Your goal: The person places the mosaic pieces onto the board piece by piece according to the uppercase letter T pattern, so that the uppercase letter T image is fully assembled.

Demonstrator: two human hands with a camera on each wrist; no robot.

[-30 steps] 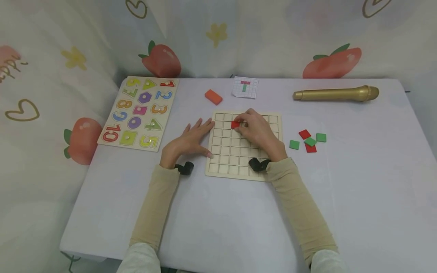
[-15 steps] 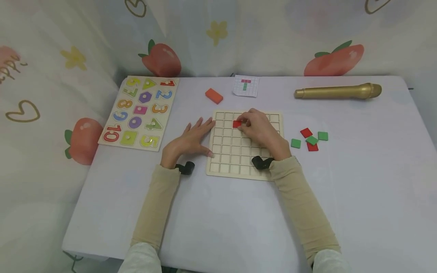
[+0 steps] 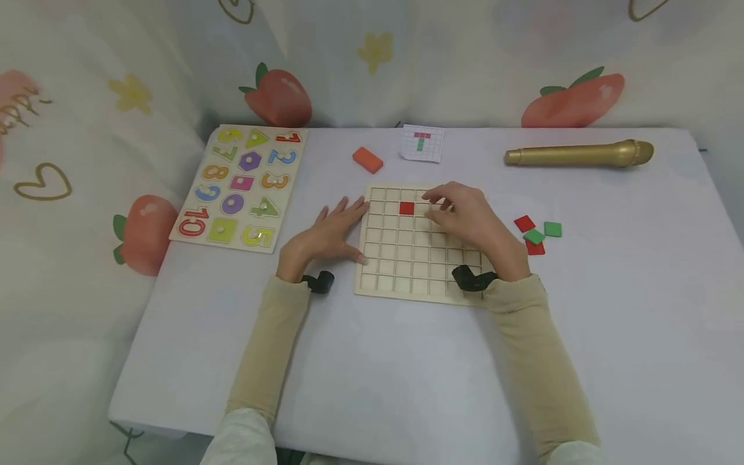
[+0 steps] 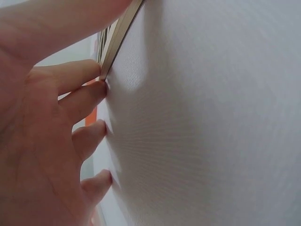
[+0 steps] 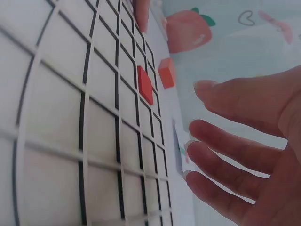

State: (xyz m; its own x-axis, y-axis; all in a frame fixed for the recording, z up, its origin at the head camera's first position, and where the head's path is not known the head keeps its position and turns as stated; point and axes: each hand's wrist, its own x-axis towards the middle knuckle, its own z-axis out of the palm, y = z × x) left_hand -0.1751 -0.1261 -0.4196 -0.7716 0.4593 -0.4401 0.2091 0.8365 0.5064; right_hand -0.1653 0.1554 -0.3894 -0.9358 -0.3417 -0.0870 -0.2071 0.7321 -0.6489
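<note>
A pale wooden grid board (image 3: 394, 266) lies mid-table, with one red square tile (image 3: 407, 208) sitting in a cell of its second row from the far edge. My left hand (image 3: 322, 237) is spread beside the board's left side, thumb and forefinger at its edge; the left wrist view has the fingertips (image 4: 101, 89) down by the edge and the cloth. Over the board's far right part hovers my right hand (image 3: 467, 216), fingers relaxed and nothing between them. In the right wrist view the red tile lies in its cell, apart from the fingers.
Red and green tiles (image 3: 534, 236) lie loose right of the board. An orange block (image 3: 368, 160) and a card with a T pattern (image 3: 422, 143) lie beyond it. A number puzzle board (image 3: 238, 187) is at left, a gold microphone (image 3: 578, 154) at far right.
My right hand has let go of the red tile and moved right, away from it. The tile stays in its cell. One loose green tile is now hidden by the right hand. Left hand holds still.
</note>
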